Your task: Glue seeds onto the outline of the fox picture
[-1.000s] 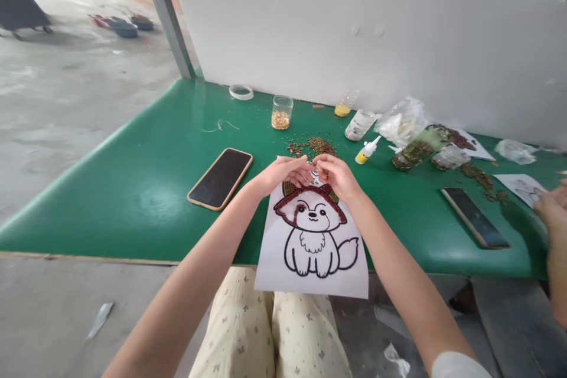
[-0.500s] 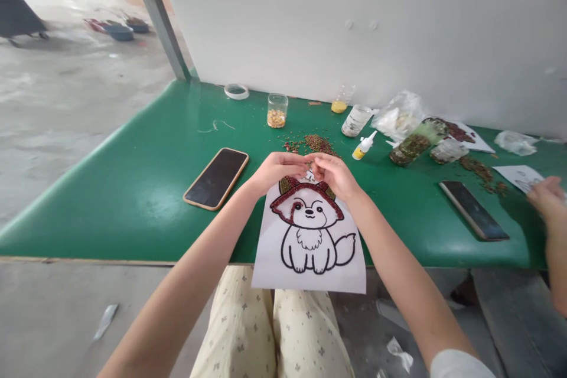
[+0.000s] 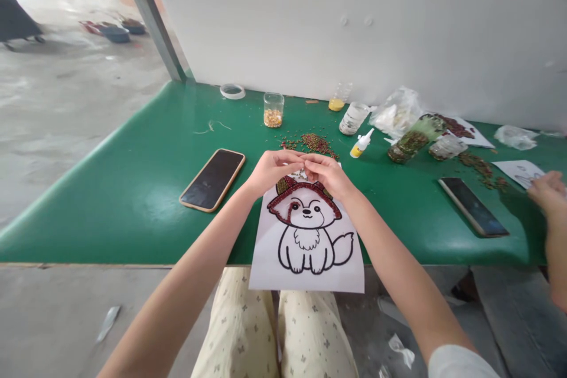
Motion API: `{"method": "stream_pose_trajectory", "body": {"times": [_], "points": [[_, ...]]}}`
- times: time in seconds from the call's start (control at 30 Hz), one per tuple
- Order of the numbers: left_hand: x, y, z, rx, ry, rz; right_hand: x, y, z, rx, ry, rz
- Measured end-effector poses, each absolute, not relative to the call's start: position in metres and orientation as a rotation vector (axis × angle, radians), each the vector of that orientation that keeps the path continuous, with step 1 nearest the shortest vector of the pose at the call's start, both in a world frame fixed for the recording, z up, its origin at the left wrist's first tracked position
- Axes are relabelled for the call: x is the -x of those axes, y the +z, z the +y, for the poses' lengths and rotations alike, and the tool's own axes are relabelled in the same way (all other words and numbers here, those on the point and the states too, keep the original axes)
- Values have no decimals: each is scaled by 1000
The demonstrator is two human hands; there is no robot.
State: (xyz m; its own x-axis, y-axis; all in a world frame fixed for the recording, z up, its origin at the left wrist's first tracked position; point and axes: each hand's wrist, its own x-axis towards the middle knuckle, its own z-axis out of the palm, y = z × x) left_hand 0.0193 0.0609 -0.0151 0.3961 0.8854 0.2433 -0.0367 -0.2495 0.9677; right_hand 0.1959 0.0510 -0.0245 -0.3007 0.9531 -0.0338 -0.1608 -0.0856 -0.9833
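Note:
A white sheet [image 3: 266,260] with an outlined fox-like animal lies at the table's front edge, its lower end overhanging. Dark red and green pieces cover the animal's ears and head outline. Over the sheet's top, my left hand [image 3: 275,170] and my right hand [image 3: 325,172] meet at the fingertips. Both have their fingers pressed together; whatever is between them is too small to name. A few small seeds show on the paper beneath. Just behind my hands lies a pile of reddish and green seeds [image 3: 316,143]. A white glue bottle [image 3: 361,144] stands tilted to its right.
On the green table [image 3: 146,189] are a phone [image 3: 212,180], a jar of corn kernels [image 3: 273,111], a lid ring [image 3: 233,91], a second phone [image 3: 473,207], a green-brown bottle [image 3: 414,142] and plastic bags. Another person's hand [image 3: 547,189] touches a sheet at the right.
My right hand has shifted slightly left and its fingers are closer against my left hand's fingertips. The view has moved a little.

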Motion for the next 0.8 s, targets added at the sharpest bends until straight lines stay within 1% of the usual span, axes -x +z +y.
{"method": "stream_pose_trajectory", "body": {"times": [0.4,0.8], "points": [[-21,-13,57,-1681,1079,890,-196,-22,50,961,1564,-1283],[-19,-15,61,-1506,1126,817,-198,-18,47,895,1612,-1270]]}}
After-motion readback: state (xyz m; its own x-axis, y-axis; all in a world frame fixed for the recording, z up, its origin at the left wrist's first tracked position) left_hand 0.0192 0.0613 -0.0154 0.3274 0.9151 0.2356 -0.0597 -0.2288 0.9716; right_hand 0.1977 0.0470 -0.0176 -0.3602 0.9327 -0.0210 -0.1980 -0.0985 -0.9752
